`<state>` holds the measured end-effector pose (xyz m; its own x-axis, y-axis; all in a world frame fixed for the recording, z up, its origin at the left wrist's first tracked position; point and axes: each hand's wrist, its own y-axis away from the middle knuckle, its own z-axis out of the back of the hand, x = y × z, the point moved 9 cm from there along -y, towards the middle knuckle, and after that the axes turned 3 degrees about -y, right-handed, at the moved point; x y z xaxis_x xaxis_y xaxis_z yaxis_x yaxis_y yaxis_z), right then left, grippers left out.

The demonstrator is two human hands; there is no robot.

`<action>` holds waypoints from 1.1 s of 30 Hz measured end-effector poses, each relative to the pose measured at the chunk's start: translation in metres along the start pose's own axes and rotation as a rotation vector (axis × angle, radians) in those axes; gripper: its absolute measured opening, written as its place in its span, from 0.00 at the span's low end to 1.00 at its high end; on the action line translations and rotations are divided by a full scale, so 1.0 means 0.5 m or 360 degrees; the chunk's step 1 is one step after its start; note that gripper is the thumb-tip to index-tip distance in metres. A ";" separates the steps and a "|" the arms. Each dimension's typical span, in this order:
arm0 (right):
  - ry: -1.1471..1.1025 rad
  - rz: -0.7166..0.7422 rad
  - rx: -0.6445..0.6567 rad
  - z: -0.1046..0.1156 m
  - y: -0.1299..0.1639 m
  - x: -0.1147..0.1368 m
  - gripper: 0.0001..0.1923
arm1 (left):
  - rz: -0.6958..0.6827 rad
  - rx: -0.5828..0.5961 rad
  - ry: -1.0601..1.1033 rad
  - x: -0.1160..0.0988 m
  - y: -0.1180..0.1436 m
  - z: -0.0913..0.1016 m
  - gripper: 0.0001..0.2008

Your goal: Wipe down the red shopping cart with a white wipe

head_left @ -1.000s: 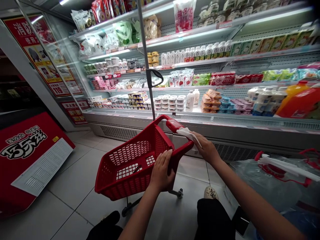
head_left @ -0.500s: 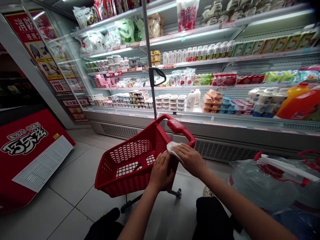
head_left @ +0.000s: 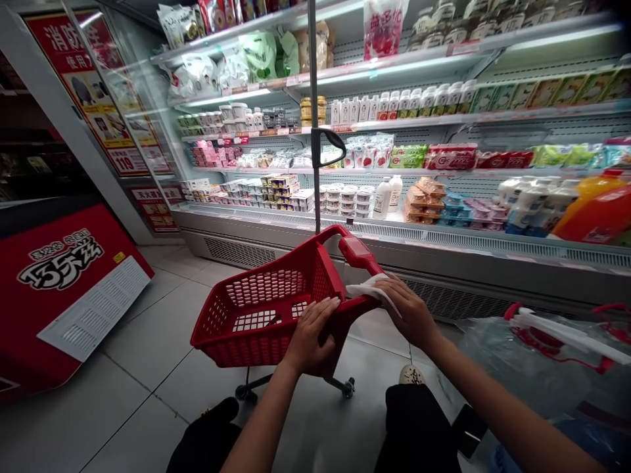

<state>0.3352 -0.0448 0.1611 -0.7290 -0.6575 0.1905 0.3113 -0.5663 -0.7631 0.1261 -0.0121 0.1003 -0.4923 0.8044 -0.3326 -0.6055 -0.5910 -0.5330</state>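
At the far left a red floor cabinet [head_left: 64, 289] with white lettering and a pale vent grille stands on the grey tiled floor [head_left: 142, 355], below red wall posters [head_left: 93, 92]. Just right of it the red plastic shopping basket [head_left: 261, 315] stands on small wheels, tilted, its mesh inside showing. The left hand [head_left: 310, 335] grips the basket's near rim, fingers curled together over the edge. Behind the basket a grey pole [head_left: 314, 112] with a black loop handle rises in front of the lit chiller shelves [head_left: 394, 125], which carry yoghurt cups, white bottles, cartons and bagged goods. The right hand [head_left: 407, 309] presses a white wipe [head_left: 367, 289] against the basket's red handle bar [head_left: 362, 259], fingers laid flat and close together on the cloth. At the far right lies a clear plastic bag [head_left: 522, 368] with red handles, and orange juice bottles [head_left: 591, 210] stand on the lowest shelf.
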 end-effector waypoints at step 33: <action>-0.0280 0.0316 0.0448 -0.066 -0.079 -0.001 0.22 | 0.0124 -0.0247 -0.0446 -0.084 -0.036 0.071 0.28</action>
<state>0.3032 -0.0056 0.1706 -0.5297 -0.8293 0.1779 0.6089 -0.5178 -0.6009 0.1355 -0.0374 0.1515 -0.6994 0.6963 -0.1613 -0.4675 -0.6164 -0.6337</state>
